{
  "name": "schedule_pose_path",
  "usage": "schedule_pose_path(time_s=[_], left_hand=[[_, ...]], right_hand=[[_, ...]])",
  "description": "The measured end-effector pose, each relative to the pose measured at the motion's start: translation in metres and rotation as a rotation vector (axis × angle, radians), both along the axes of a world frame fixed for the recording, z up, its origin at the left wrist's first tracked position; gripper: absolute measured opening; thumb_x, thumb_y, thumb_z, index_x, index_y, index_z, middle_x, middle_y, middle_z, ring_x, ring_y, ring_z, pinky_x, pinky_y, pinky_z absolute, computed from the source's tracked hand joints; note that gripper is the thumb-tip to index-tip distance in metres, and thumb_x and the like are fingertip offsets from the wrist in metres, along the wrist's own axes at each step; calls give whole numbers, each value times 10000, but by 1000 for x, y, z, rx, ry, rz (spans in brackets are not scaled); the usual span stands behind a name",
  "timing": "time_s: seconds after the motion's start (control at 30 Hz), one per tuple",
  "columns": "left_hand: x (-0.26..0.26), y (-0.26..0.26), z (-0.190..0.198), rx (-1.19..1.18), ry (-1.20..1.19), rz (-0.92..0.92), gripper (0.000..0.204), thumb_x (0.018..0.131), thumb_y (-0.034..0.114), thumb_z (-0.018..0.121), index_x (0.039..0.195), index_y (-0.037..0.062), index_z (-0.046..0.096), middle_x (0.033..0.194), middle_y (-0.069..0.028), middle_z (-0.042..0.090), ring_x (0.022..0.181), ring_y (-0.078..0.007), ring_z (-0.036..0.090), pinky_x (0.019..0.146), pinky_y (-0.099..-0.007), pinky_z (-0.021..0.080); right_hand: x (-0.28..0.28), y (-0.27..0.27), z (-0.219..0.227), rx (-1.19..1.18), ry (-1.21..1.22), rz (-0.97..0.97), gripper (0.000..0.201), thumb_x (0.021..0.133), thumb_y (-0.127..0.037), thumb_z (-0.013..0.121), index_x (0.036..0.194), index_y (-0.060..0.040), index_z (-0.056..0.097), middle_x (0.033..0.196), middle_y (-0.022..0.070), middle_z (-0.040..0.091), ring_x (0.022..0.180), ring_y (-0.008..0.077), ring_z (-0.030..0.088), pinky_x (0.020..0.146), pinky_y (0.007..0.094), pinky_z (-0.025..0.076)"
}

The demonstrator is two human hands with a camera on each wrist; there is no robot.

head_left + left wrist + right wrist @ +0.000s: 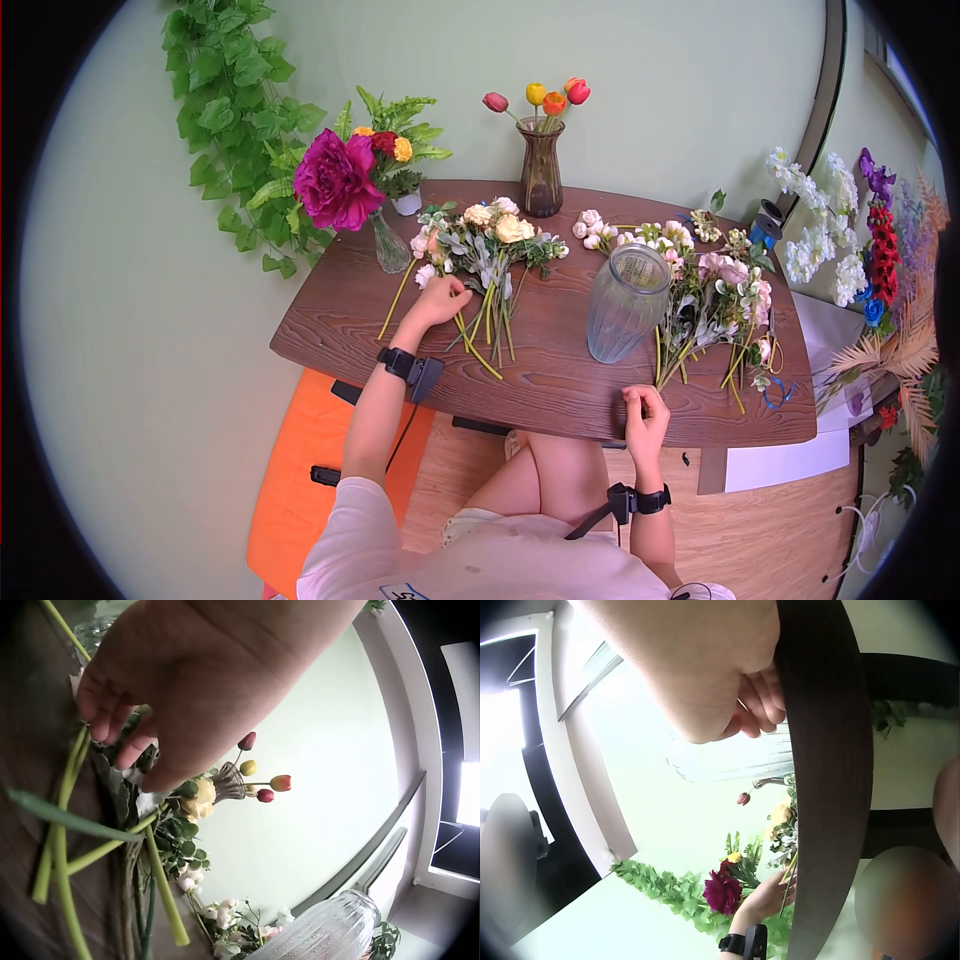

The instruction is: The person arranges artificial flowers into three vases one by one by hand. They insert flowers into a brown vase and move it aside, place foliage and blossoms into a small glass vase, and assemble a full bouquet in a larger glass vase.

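Observation:
My left hand (440, 300) is over the left flower bunch (490, 240), beside the pink blooms and above the green stems. In the left wrist view the hand (172, 697) has bent, slightly parted fingers near grey leaves and stems (64, 847); no stem shows gripped, though contact at the fingertips is hard to tell. My right hand (646, 415) rests at the table's front edge with loosely curled fingers, holding nothing. Just behind it a clear ribbed glass vase (628, 305) stands upright. In the right wrist view that hand (742, 690) is beside the dark table edge (829, 780).
Another flower bunch (715, 290) lies right of the glass vase. At the back stand a brown vase (541, 175) of tulips and a small glass vase (390, 245) with a magenta bloom (337, 180). Blue ribbon spools (766, 228) are at the back right.

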State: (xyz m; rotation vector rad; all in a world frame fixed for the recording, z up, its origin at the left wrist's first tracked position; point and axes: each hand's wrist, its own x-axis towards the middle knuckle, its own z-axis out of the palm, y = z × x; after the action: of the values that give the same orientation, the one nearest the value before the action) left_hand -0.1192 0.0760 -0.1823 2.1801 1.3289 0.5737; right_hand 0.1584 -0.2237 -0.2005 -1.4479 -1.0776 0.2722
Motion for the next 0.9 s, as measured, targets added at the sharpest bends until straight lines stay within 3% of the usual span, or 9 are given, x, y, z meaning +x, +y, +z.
schedule_pose_path(time_s=[0.07, 0.2, 0.4, 0.8, 0.9], left_hand=[[17, 0, -1, 21, -90, -50, 385, 752, 320, 658, 878, -27, 552, 751, -139, 613, 698, -243, 600, 627, -327, 477], [46, -11, 15, -263, -25, -20, 365, 724, 295, 692, 822, -1, 501, 687, -93, 578, 623, -188, 576, 574, -314, 465], [51, -7, 11, -281, -99, -61, 292, 742, 220, 668, 821, -1, 495, 634, -66, 569, 504, -151, 554, 474, -284, 445], [57, -19, 28, -402, -118, -87, 256, 808, 196, 620, 867, -3, 469, 630, -42, 564, 459, -105, 557, 385, -244, 433], [59, -22, 30, -398, -143, -93, 254, 811, 191, 618, 870, -7, 469, 634, -39, 560, 472, -111, 571, 389, -247, 443]], right_hand=[[1, 1, -4, -5, 38, -4, 94, 828, -37, 533, 793, 31, 587, 728, 79, 583, 659, 130, 535, 627, 240, 420], [-2, 0, 3, 8, 20, -13, 96, 829, -40, 536, 789, 30, 586, 718, 73, 576, 643, 122, 518, 613, 236, 410], [-2, 1, 3, 15, 30, -2, 93, 828, -40, 537, 789, 26, 589, 718, 70, 576, 639, 123, 514, 607, 234, 404], [-1, 2, 1, 3, 42, 1, 92, 828, -46, 543, 790, 20, 594, 710, 73, 574, 627, 124, 505, 595, 238, 396], [-1, 1, 1, -24, 22, 22, 107, 848, 6, 489, 792, 47, 571, 751, 58, 566, 689, 97, 512, 637, 211, 404]])
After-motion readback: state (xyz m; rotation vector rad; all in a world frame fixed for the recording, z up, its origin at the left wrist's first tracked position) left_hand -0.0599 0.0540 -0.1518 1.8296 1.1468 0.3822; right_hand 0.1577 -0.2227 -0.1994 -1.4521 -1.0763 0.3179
